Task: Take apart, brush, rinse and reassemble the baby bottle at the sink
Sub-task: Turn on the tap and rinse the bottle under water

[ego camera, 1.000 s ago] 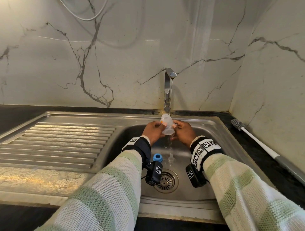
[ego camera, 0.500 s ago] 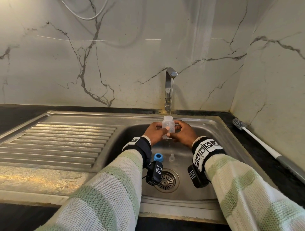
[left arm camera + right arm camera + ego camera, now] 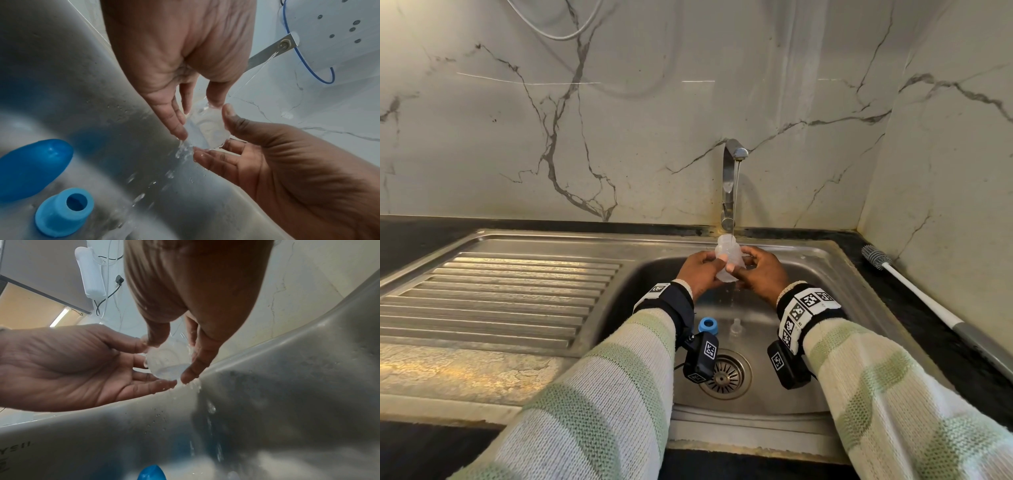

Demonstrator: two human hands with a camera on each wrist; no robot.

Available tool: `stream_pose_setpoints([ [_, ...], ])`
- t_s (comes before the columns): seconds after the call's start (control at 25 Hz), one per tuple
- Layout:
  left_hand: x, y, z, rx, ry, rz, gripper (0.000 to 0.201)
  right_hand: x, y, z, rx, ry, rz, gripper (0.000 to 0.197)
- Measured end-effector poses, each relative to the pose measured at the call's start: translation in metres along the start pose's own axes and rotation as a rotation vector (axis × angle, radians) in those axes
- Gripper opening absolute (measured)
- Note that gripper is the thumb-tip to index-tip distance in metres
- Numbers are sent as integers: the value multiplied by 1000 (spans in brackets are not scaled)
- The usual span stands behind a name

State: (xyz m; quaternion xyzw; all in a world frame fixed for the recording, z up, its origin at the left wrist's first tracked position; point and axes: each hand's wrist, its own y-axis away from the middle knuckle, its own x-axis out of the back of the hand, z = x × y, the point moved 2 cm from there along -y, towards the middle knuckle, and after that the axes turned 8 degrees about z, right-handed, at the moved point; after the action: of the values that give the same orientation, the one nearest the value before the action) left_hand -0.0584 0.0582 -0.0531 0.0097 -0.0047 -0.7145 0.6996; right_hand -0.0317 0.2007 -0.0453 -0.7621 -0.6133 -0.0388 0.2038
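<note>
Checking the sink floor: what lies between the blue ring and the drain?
In the head view, only the left wrist camera overlaps that stretch between blue ring and drain.

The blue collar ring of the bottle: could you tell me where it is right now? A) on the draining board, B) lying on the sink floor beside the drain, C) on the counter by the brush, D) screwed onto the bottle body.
B: the blue collar ring lies on the floor of the sink just above the drain, while both hands hold the clear bottle body under the running tap.
</note>
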Motion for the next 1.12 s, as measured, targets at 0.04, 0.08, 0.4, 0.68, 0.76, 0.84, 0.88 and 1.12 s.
stream_pose_setpoints([
  [0.04, 0, 0, 0, -3, -7, 3, 35, 0, -1, 1, -10, -15, -3, 57],
  [0.08, 1, -1, 0, -6, -17, 9, 33, -1, -2, 1, -24, -26, -6, 55],
  [0.4, 2, 2, -1, 31, -50, -19, 37, 3, 1, 0, 3, 14, 3, 57],
  [0.68, 0, 8, 3, -33, -118, -91, 26, 3, 0, 2, -24, -20, -36, 53],
  [0.76, -1, 9, 3, -54, -144, -123, 27, 3, 0, 3, 2, 17, -19, 51],
  [0.84, -1, 8, 1, -90, -204, -118, 34, 2, -1, 4, 39, 37, 6, 51],
  [0.88, 0, 7, 0, -108, -243, -106, 41, 2, -1, 4, 58, 40, 28, 52],
  [1.12, 3, 10, 4, -186, -396, -38, 32, 2, -2, -3, 120, 153, 95, 58],
])
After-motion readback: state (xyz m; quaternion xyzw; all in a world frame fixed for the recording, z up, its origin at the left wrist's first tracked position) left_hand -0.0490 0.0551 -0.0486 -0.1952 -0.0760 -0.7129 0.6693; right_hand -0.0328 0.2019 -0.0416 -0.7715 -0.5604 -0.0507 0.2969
